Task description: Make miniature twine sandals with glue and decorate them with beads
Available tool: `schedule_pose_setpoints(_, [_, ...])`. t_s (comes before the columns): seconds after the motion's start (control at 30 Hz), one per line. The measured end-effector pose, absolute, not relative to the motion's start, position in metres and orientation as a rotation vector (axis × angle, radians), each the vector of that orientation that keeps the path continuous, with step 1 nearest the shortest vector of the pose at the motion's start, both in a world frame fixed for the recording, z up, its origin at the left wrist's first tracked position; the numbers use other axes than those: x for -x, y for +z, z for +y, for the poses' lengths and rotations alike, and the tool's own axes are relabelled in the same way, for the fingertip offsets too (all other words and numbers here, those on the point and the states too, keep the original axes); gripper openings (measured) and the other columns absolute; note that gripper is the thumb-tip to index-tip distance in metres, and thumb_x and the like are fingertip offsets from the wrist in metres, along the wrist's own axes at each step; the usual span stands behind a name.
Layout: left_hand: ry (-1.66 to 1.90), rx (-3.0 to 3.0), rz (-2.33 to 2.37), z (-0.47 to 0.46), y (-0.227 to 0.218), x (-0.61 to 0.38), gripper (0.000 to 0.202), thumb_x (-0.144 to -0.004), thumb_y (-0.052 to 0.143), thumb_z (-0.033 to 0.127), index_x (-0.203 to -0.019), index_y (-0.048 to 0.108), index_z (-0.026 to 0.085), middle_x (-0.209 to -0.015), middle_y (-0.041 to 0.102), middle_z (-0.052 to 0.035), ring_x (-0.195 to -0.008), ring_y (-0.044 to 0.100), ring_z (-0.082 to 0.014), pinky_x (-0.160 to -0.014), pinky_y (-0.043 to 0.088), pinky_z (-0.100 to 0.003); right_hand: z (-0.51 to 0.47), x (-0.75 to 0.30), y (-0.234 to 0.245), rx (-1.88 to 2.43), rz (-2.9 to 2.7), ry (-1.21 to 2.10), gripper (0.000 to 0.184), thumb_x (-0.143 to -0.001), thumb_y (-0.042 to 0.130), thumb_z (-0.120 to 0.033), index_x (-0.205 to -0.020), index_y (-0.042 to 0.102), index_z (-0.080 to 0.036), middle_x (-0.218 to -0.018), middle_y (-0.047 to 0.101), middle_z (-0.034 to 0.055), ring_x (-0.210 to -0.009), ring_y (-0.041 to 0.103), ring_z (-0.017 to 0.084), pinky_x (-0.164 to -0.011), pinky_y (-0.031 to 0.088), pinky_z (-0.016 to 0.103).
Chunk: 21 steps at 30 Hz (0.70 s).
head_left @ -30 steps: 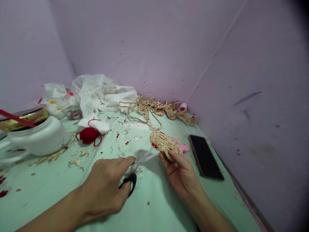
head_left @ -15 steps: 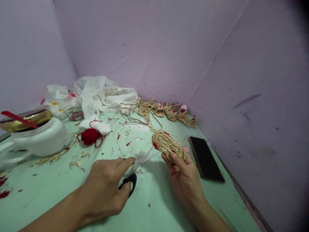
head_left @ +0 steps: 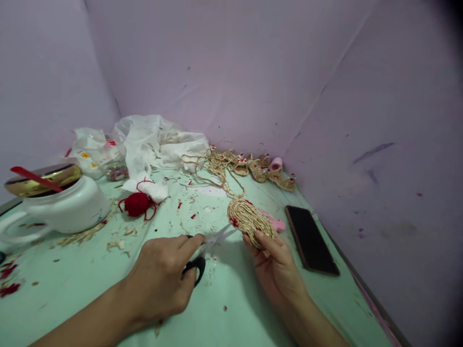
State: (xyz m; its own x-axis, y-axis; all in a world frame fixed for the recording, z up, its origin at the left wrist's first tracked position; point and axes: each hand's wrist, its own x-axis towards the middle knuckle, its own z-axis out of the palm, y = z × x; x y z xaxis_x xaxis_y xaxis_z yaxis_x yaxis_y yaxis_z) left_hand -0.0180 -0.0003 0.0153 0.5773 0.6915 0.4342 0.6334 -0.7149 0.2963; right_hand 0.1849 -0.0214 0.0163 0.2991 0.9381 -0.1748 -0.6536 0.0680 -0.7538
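So the left hand [head_left: 164, 274] is gripping a pair of scissors [head_left: 201, 271], thumb going through one black handle loop, the other fingers curling in, with the forefinger lying along the top handle. The blades are looking slightly parted and pointing at the red bits on the side of an oval woven straw piece [head_left: 249, 218]; can't tell if the tips are actually touching it.

The right hand [head_left: 277, 262] is pinching that piece by its near end, thumb on top and fingers tucking under, so pretty much closed on it. The piece is hovering over the middle of the green-covered desk [head_left: 231, 327], a bit toward the right edge, and it's partly hiding something pink [head_left: 278, 224] behind it.

A dark-screened phone [head_left: 313, 241] is lying by the right edge. Along the far edge, toward the far right corner, straw cord [head_left: 220, 166] is sprawling next to some little straw slippers [head_left: 257, 171], and crumpled white plastic [head_left: 159, 147] is bunching up further left. A ball of red yarn [head_left: 137, 205] is sitting left of the middle, and over by the left edge a white pot [head_left: 81, 207] is standing among straw scraps [head_left: 81, 236].
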Motion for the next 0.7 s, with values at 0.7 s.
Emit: schedule_pose_setpoints(0.7, [0.688,-3.027,1.141,0.0091,0.0191,0.0208,0.044,-0.070,0.049,0.020,-0.113,0.052,0.013,-0.087,0.059,-0.0106,-0.075,0.055,-0.0239,-0.062,0.043,-0.038,-0.0195,-0.1900,0.0164,0.899,-0.353,1.410,0.022,-0.057,0.074,-0.011,-0.079,0.069,-0.015,-0.082,0.072,0.0016,-0.069,0.065,0.011,-0.064,0.056,0.018])
